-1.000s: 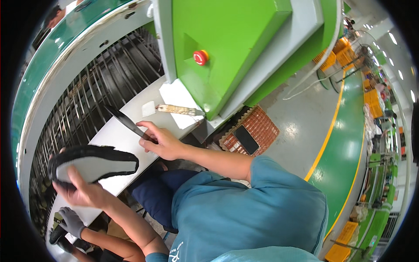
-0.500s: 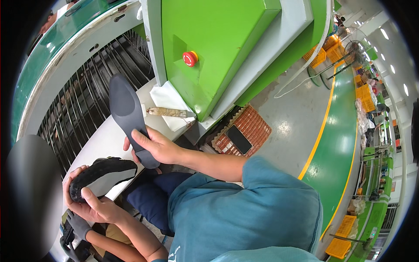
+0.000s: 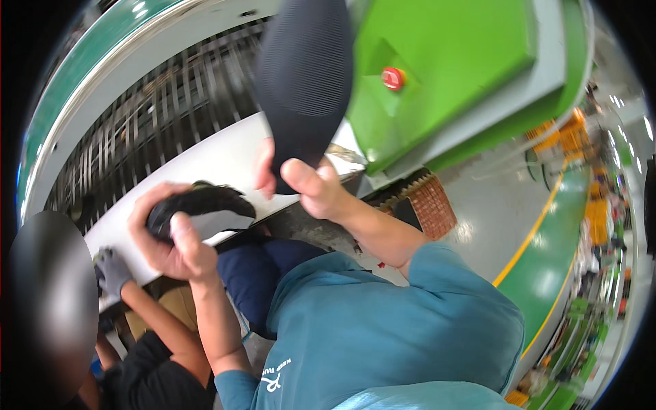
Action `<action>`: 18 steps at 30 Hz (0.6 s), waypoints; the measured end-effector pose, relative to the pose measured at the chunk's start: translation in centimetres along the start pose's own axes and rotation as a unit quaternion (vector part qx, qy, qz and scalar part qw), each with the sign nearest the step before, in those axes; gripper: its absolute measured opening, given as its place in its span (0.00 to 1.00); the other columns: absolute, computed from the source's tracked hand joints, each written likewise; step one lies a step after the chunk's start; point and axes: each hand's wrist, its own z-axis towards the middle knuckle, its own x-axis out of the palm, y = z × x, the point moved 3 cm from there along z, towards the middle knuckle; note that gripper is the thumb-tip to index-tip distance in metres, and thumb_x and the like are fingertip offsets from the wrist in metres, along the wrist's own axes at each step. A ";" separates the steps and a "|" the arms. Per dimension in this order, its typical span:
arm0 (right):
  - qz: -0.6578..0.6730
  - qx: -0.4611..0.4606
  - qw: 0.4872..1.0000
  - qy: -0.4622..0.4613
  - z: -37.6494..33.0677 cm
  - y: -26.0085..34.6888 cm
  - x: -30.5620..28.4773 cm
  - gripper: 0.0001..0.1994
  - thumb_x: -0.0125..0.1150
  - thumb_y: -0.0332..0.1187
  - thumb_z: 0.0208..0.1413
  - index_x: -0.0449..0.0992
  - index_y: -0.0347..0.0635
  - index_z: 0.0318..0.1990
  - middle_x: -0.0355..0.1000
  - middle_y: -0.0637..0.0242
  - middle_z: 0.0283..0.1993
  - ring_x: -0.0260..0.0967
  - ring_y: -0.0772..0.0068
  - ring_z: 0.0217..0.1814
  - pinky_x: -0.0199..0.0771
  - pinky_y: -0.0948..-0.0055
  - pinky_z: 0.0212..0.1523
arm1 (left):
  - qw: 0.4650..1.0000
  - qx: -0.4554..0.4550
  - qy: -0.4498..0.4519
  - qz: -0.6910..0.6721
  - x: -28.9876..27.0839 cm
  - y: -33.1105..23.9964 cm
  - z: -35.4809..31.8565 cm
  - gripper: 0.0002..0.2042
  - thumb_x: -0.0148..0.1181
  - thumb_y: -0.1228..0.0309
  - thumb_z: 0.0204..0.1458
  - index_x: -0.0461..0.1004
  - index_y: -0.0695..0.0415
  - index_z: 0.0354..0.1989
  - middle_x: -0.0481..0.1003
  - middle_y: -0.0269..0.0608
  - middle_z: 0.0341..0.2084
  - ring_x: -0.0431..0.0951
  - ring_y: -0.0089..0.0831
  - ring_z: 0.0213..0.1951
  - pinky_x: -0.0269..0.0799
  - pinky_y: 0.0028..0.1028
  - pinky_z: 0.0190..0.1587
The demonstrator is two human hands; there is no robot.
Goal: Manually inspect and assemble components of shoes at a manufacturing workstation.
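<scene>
White ledge [image 3: 219, 164], woven mat [image 3: 435, 207] and grey floor [image 3: 482, 188] around the green housing [image 3: 444, 75]

Left of the housing, the white ledge curves away; at the housing's lower corner it carries a white sheet [image 3: 349, 137], where a wrapped piece [image 3: 345, 152] lies, both blurred and partly hidden. Just below the housing, the red-brown woven mat bears a dark flat slab [image 3: 406, 214], partly covered from view. To the housing's right, the grey floor bears a yellow line [image 3: 536, 229], with a green strip [image 3: 540, 266] beyond it.
</scene>
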 end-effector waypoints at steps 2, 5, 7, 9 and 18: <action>-0.017 -0.010 1.000 -0.001 -0.3 -0.2 0.1 0.30 0.54 0.59 0.69 0.76 0.33 0.34 0.69 0.64 0.29 0.70 0.72 0.30 0.72 0.71 0.35 | 1.000 -0.031 -0.007 0.000 -0.4 0.0 0.3 0.17 0.59 0.67 0.59 0.72 0.68 0.51 0.79 0.51 0.37 0.80 0.36 0.39 0.77 0.34 0.49; -0.047 -0.033 0.998 -0.021 -0.9 -0.6 0.6 0.27 0.55 0.53 0.71 0.75 0.33 0.33 0.68 0.63 0.28 0.68 0.70 0.29 0.72 0.70 0.31 | 1.000 0.023 0.013 0.013 -0.3 -0.8 0.7 0.17 0.61 0.69 0.55 0.73 0.67 0.49 0.79 0.50 0.36 0.79 0.36 0.37 0.76 0.33 0.45; -0.029 -0.038 0.999 -0.017 -0.9 -0.8 0.6 0.26 0.56 0.52 0.70 0.72 0.35 0.30 0.65 0.65 0.26 0.64 0.71 0.26 0.72 0.71 0.29 | 0.999 0.042 0.021 0.010 0.0 -1.2 0.8 0.17 0.61 0.70 0.51 0.74 0.66 0.47 0.79 0.50 0.35 0.79 0.37 0.36 0.76 0.33 0.43; 0.006 -0.041 0.999 -0.014 -0.5 -0.8 0.2 0.27 0.56 0.53 0.70 0.69 0.37 0.27 0.62 0.67 0.25 0.61 0.74 0.23 0.72 0.72 0.26 | 0.997 0.062 0.029 0.027 0.2 -1.4 1.0 0.15 0.61 0.74 0.47 0.75 0.65 0.44 0.79 0.48 0.33 0.79 0.37 0.31 0.76 0.32 0.39; 0.049 -0.035 0.996 0.068 -0.3 -0.9 1.3 0.28 0.50 0.57 0.73 0.73 0.33 0.44 0.72 0.61 0.27 0.73 0.67 0.29 0.84 0.63 0.35 | 0.996 -0.061 0.043 -0.047 -0.7 0.5 1.6 0.16 0.68 0.75 0.56 0.77 0.62 0.53 0.82 0.41 0.37 0.83 0.27 0.38 0.78 0.27 0.43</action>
